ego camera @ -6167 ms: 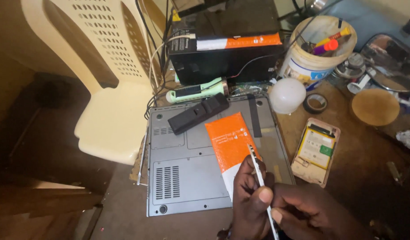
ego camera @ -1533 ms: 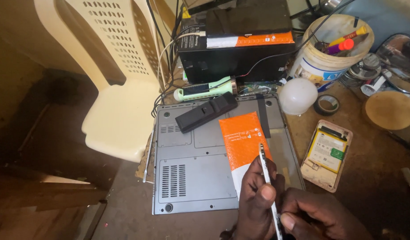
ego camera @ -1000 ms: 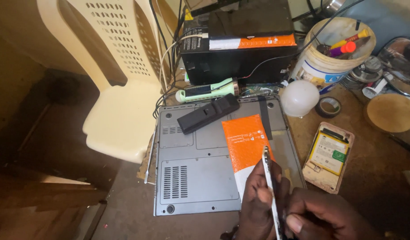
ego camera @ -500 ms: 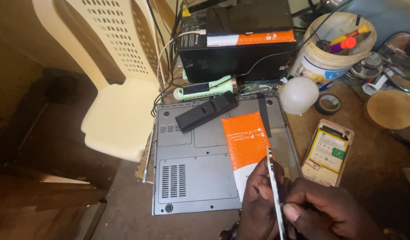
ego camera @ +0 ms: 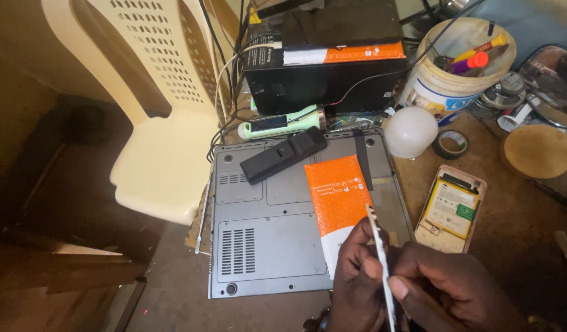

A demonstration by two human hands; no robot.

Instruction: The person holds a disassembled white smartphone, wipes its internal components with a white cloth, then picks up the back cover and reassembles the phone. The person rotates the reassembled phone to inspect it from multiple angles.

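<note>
Both my hands are at the bottom edge of the head view, closed on a thin white flat part (ego camera: pixel 379 246) that I see edge-on and that stands nearly upright. My left hand (ego camera: pixel 352 283) pinches it from the left and my right hand (ego camera: pixel 446 292) from the right. The hands hover over the near right corner of a grey laptop (ego camera: pixel 265 246) lying upside down. An orange padded pouch (ego camera: pixel 337 192) lies on the laptop just beyond my left hand. A black bar-shaped battery (ego camera: pixel 283 155) rests at the laptop's far edge.
An opened phone (ego camera: pixel 450 208) with its battery showing lies right of the laptop. Behind are a white bulb (ego camera: pixel 410 131), a tape roll (ego camera: pixel 450 143), a bucket of tools (ego camera: pixel 458 67), a black box (ego camera: pixel 323 64) and a green torch (ego camera: pixel 277 123). A cream plastic chair (ego camera: pixel 160 141) stands left.
My hands and the white part have shifted slightly right and toward me over the last seconds, staying closed on it. The things on the table have not moved.
</note>
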